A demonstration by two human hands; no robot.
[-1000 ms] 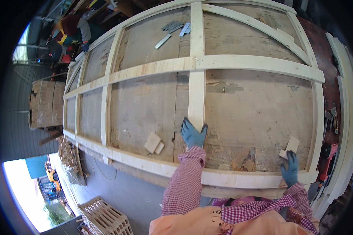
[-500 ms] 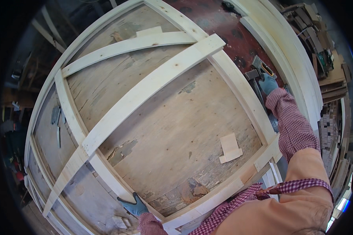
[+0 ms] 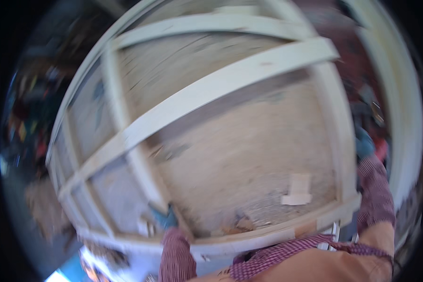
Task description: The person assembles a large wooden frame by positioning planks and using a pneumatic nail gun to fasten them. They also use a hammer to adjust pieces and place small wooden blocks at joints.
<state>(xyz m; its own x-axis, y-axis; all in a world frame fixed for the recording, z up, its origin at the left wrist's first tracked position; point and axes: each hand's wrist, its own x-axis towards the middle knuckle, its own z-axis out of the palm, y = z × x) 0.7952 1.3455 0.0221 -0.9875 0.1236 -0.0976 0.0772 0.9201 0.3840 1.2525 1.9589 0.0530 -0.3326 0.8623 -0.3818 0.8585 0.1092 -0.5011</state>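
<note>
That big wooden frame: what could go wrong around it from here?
The left hand seems to rest on a slat; a push might nudge that slat out of line. The right hand is close to a blurry pinkish-red tool beside the wooden frame, so it could get bumped. Two wood scraps inside the frame might get knocked.

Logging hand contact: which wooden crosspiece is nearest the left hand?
The wooden crosspiece forming the left side of the near right bay; the left hand is at its near end, while the other crosspieces sit farther away.
</note>
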